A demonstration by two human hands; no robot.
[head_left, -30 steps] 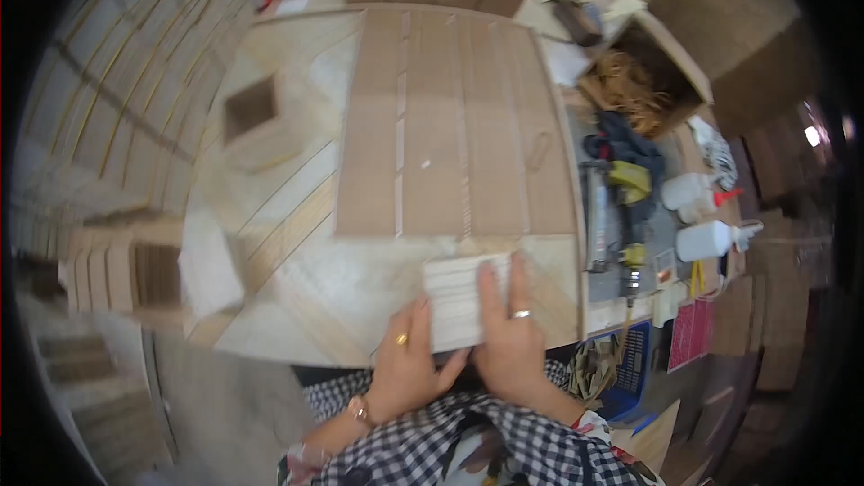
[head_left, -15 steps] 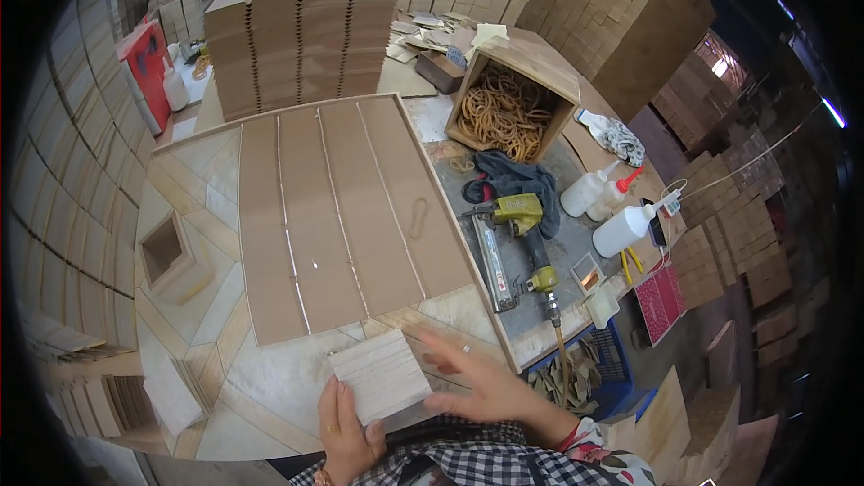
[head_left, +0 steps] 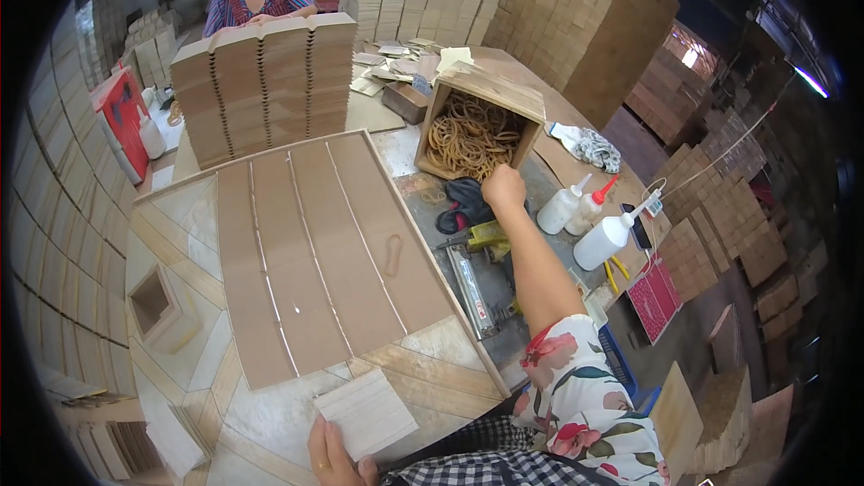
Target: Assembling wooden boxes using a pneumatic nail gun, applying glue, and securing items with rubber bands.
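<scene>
At the near table edge my left hand (head_left: 338, 457) grips a pale wooden block (head_left: 367, 414) of thin boards, thumb and fingers at its near left side. My right arm reaches forward over the tools. The right hand (head_left: 504, 187) is closed at the front lower edge of a tipped wooden box (head_left: 533, 101) full of tan rubber bands (head_left: 468, 137); its fingertips are hidden, so what it pinches cannot be made out. A brown board (head_left: 315, 261) with white glue lines lies in the middle, one loose rubber band (head_left: 393, 254) on it.
A tall stack of grooved brown boards (head_left: 270, 90) stands at the back, a masked person behind it. Glue bottles (head_left: 603, 243) and a nail gun (head_left: 472, 283) lie right. A square wooden frame (head_left: 162, 306) sits left. A dark cloth (head_left: 461, 202) lies by the box.
My right hand has left the wooden block and reached forward to the rubber band box. My left hand still holds the block. The view has shifted, showing more of the person opposite.
</scene>
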